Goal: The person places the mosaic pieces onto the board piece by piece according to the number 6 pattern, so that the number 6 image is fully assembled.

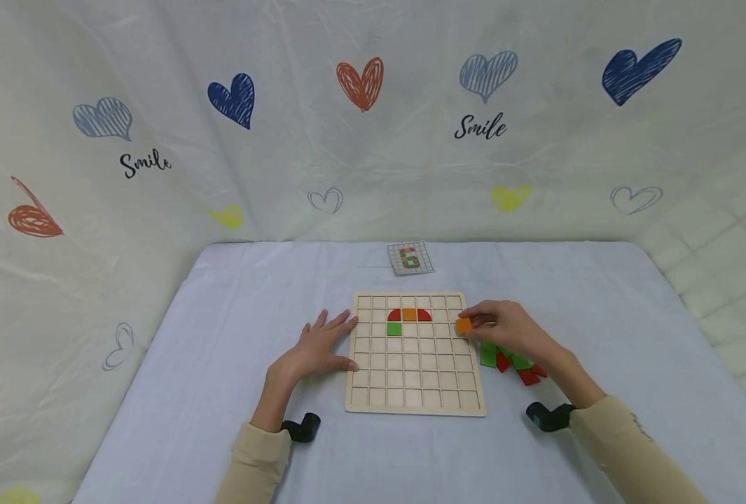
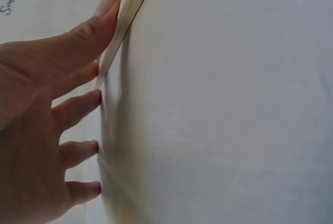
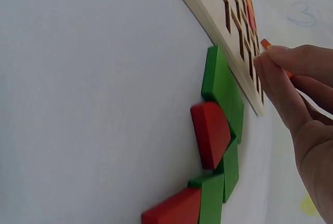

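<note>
A white-draped surface (image 1: 158,413), backed by heart-printed sheeting (image 1: 410,150), carries a gridded wooden board (image 1: 413,379) whose cells hold two red pieces (image 1: 424,316), an orange square (image 1: 409,315) and a green square (image 1: 394,329), left hand (image 1: 318,348) spread at its left edge, right hand (image 1: 508,327) pinching an orange tile (image 1: 464,327) by the right edge.

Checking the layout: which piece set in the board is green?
The square below the left red piece; the top middle piece is orange, the top right piece red.

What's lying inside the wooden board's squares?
The wooden board holds two red pieces, one orange piece and one green piece. Their squares' bottoms are covered and can't be seen.
</note>
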`<state>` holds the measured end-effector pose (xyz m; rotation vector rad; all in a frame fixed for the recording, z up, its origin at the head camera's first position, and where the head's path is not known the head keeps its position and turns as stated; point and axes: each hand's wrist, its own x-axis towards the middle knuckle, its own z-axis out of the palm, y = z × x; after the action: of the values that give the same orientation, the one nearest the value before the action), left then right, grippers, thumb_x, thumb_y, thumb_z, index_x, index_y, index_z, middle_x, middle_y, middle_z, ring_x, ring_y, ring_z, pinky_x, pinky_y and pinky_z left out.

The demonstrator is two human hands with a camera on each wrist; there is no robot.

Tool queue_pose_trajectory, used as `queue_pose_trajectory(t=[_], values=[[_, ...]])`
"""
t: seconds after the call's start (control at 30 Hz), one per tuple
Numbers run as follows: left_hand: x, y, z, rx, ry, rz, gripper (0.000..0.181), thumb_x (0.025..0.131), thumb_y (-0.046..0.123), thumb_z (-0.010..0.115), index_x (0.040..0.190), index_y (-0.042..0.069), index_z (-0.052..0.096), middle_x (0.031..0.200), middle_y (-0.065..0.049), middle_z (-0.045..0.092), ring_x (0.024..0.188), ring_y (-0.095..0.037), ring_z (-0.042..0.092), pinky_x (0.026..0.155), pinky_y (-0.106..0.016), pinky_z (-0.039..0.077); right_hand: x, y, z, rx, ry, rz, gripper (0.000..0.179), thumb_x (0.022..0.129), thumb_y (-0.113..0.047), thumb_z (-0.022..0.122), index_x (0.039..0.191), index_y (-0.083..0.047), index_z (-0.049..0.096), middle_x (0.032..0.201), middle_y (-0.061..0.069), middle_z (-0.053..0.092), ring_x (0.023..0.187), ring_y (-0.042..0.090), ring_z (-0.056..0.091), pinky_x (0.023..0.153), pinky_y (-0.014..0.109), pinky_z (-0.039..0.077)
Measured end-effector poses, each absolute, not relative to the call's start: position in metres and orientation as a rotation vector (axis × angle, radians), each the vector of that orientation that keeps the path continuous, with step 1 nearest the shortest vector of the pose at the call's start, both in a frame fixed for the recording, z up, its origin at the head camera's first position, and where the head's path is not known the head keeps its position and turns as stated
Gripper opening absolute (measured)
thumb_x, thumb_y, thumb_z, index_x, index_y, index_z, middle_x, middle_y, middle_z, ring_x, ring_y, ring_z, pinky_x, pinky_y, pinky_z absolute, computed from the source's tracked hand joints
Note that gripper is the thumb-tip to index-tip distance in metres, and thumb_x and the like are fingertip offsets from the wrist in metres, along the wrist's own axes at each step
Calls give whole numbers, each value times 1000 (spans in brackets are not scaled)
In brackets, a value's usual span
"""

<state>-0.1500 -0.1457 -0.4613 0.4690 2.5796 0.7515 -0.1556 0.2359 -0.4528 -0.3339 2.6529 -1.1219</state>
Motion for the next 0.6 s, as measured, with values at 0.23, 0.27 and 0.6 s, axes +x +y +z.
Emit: queue_pose_trajectory(t=[0.23,0.27,0.6], values=[[-151,-146,-462,449,2577,742,91,85,37,84,161,22,37,172,-1,23,160,-40,0,125,-67,1,-157,220,-452,-404,2613,-1152,37,89,-14,80,123,-2,73,114,9,73,99,21,69,87,33,59],[-151,-146,-462,450,2578,740,91,85,37,84,161,22,37,172,-1,23,160,-40,0,125,-67,1,-157,218,-453,-407,2607,-1153,37,89,-15,80,123,-3,73,114,8,73,98,20,69,88,33,58],[-151,-145,-461,464,2581,747,90,85,37,84,161,20,38,171,-3,25,160,-41,1,124,-68,2,-161,196,-456,-461,2626,-1118,34,86,-14,83,118,-6,76,104,2,74,90,15,66,83,27,57]])
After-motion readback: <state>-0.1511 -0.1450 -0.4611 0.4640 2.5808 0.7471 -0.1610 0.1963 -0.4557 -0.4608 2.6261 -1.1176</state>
